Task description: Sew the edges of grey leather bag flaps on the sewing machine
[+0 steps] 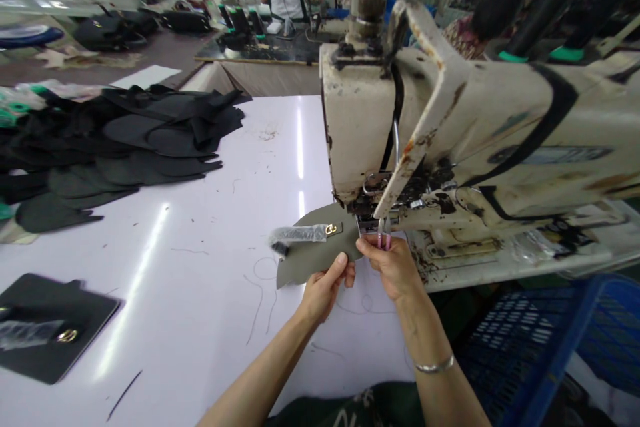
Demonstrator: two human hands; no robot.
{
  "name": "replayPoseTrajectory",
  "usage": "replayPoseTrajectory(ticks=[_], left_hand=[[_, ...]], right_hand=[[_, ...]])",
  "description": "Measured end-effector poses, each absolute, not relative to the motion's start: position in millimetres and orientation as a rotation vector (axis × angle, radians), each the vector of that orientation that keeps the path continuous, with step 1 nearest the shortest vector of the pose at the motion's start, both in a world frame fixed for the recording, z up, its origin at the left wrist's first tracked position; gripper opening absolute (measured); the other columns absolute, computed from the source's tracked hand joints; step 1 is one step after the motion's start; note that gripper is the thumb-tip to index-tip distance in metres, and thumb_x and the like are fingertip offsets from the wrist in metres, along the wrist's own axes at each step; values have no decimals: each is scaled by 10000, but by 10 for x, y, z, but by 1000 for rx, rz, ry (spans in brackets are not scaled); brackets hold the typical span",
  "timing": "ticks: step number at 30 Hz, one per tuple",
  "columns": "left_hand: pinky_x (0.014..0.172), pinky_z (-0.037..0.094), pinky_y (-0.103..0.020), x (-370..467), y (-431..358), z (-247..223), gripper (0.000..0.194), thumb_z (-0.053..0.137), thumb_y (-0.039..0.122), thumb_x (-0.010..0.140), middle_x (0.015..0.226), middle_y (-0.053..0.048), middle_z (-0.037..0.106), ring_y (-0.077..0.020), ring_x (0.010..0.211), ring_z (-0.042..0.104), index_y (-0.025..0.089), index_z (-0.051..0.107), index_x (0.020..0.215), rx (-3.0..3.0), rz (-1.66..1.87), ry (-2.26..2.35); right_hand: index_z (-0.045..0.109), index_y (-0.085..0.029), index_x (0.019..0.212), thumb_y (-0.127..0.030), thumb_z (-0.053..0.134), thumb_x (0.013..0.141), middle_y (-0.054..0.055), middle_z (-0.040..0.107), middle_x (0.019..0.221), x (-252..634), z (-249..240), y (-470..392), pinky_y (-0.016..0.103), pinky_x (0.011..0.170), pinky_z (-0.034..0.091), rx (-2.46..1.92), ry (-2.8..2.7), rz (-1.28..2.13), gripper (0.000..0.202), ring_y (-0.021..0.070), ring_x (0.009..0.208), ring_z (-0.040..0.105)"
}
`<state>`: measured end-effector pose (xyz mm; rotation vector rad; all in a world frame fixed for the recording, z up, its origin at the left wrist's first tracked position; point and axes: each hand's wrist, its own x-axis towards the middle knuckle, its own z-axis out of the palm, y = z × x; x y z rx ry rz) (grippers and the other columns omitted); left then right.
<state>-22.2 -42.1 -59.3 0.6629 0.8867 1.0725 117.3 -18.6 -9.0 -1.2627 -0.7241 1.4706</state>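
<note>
A grey-green leather-like panel (313, 262) lies partly under the head of the sewing machine (380, 127). Across it runs a plastic-wrapped strap (300, 233), fixed by a gold-coloured fitting (331, 229). My left hand (325, 287) pinches the panel's near edge, thumb on top and fingers curled beneath. At the panel's right edge, close to the needle area, is my right hand (393, 263). Its fingers are closed around small pink-handled thread snips (384, 235), whose blades point up toward the machine. The needle itself is hidden behind the machine's parts.
Dark cut pieces (150, 140) are heaped at the back left of the white table (200, 320). A dark panel with a wrapped strap (60, 320) lies at the left. A blue plastic crate (525, 340) stands at the lower right. Other people work beyond the machine.
</note>
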Motion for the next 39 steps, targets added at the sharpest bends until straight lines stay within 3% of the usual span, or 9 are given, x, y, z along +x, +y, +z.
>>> replayPoseTrajectory(ticks=[10, 18, 23, 25, 29, 31, 33, 35, 39], left_hand=[[667, 437, -294, -257, -453, -684, 354, 660, 488, 871, 671, -22, 599, -165, 665, 554, 169, 638, 719, 958, 1100, 1182], [682, 430, -266, -215, -464, -631, 412, 604, 513, 906, 663, -11, 576, -146, 674, 542, 177, 600, 667, 973, 1029, 1266], [507, 434, -263, -502, -698, -254, 527, 412, 508, 992, 530, -25, 588, -141, 477, 544, 168, 623, 648, 1204, 583, 970], [548, 461, -260, -714, -774, -137, 448, 453, 429, 994, 591, -29, 618, -142, 534, 582, 175, 632, 671, 1454, 763, 1180], [961, 497, -399, -1019, -601, -145, 267, 479, 363, 987, 1120, -97, 697, -257, 1080, 633, 203, 688, 1031, 1975, 928, 1658], [1144, 369, -496, -1030, -366, -200, 437, 471, 412, 986, 1414, -110, 563, -301, 1365, 452, 217, 536, 1371, 2116, 790, 1674], [1191, 306, -516, -961, -95, -202, 581, 460, 459, 987, 1534, -98, 444, -295, 1454, 334, 237, 360, 1515, 2209, 698, 1555], [1186, 306, -501, -861, 156, -118, 599, 459, 496, 982, 1545, -85, 431, -288, 1439, 346, 248, 358, 1518, 2331, 657, 1401], [1045, 396, -485, -711, 457, 177, 468, 462, 573, 954, 1296, -63, 624, -280, 1182, 516, 256, 638, 1250, 2502, 506, 1298]], right_hand=[[674, -128, 660, -468, 768, 763, -83, 244, 529, 1207, -73, -415, 228, 468, 129, -1443, -762, 1338, 367, 53, 511, 143], [776, -164, 803, -423, 673, 866, 29, 678, 681, 992, -141, -530, 237, 603, 404, -1637, -1050, 914, 286, 145, 621, 550], [737, -145, 740, -418, 660, 870, -7, 557, 615, 955, -275, -504, 231, 565, 349, -1579, -978, 922, 312, 120, 600, 452], [702, -144, 697, -398, 690, 840, -29, 456, 592, 963, -305, -487, 230, 550, 315, -1494, -869, 1012, 292, 106, 593, 382], [563, -160, 579, -374, 728, 790, -64, 241, 569, 960, -309, -463, 245, 491, 155, -1359, -701, 1197, 343, 77, 549, 186], [499, -171, 549, -377, 735, 781, -73, 187, 570, 952, -311, -458, 261, 490, 87, -1312, -654, 1268, 390, 72, 544, 124], [467, -179, 543, -381, 745, 772, -81, 166, 568, 946, -324, -452, 270, 494, 57, -1258, -604, 1331, 413, 68, 536, 96], [452, -182, 539, -381, 759, 759, -86, 165, 566, 946, -347, -444, 271, 495, 51, -1207, -561, 1375, 427, 65, 531, 86], [459, -180, 541, -394, 789, 730, -82, 199, 574, 946, -394, -425, 269, 498, 50, -1167, -514, 1408, 436, 65, 536, 89]])
